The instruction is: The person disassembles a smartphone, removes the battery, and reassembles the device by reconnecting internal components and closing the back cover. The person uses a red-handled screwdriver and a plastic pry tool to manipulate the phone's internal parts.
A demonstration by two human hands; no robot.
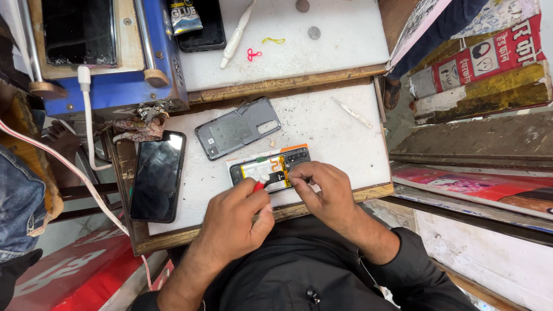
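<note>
Opened phone [269, 169] lies face down at centre frame on the white bench [345, 132], internals exposed, its grey back cover [237, 127] set aside just above and to the left; your left hand [233, 219] has its grip closed on a red-handled tool [259, 184] whose tip meets the board, while your right hand [322, 187] pins the phone's lower edge with fingertips pressed shut on it. Judged step: working inside the open body (exact part under the tip too small to tell). Next move calls for steady bracing, light tip pressure, no slip toward the yellow battery area; a second dark phone [156, 175] rests at left.
</note>
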